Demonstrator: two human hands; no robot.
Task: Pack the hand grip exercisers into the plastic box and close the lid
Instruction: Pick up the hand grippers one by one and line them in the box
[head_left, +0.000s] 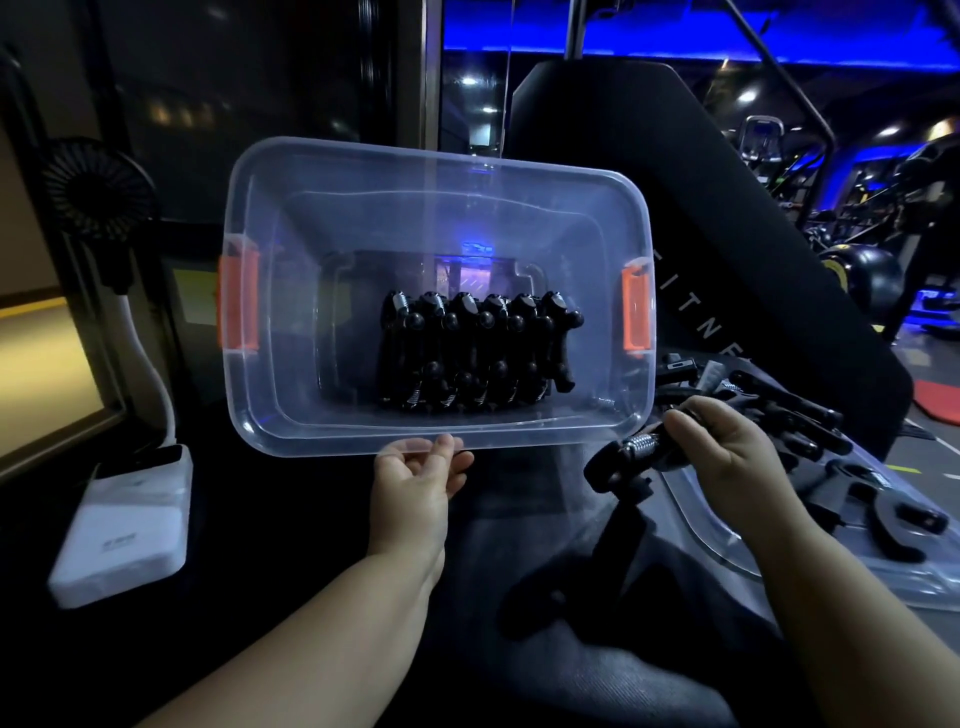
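A clear plastic box (291, 415) with orange latches (238, 301) is tipped toward me, its open top facing the camera. Several black hand grip exercisers (472, 353) stand in a row against its bottom. My left hand (415, 478) holds the box by its near rim, fingers curled on the edge. My right hand (727, 457) grips one black exerciser (628, 457) by a handle, its steel spring showing, just below the box's right corner. More exercisers (779, 410) lie to the right. The clear lid (737, 551) lies flat at the right with exercisers on it.
A white power bank (124, 525) lies at the left, with a small black fan (98, 187) on a white stand behind it. A black padded seat back (727, 234) rises behind the box. Gym equipment under blue light fills the far right.
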